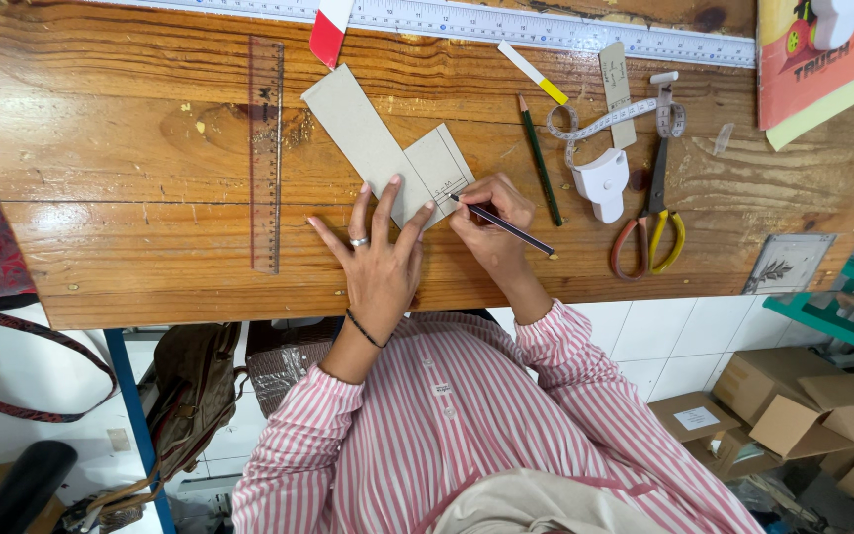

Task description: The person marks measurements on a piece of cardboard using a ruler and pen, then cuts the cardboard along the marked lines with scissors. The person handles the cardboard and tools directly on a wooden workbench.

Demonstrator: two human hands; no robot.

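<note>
My left hand [378, 252] lies flat with spread fingers on the near end of a grey L-shaped cardboard piece [368, 138] on the wooden table [130, 168]. My right hand [491, 213] grips a dark pencil [506, 227] whose tip touches the cardboard's short arm [439, 163], where faint pencil marks show. A ring sits on one left finger and a dark band on the left wrist.
A clear ruler [266, 148] lies left of the cardboard. A green pencil [540, 158], white tape measure [605, 178] and red-and-yellow-handled scissors [652, 213] lie to the right. A long steel ruler [506, 25] runs along the far edge. Cardboard boxes [803, 410] sit on the floor.
</note>
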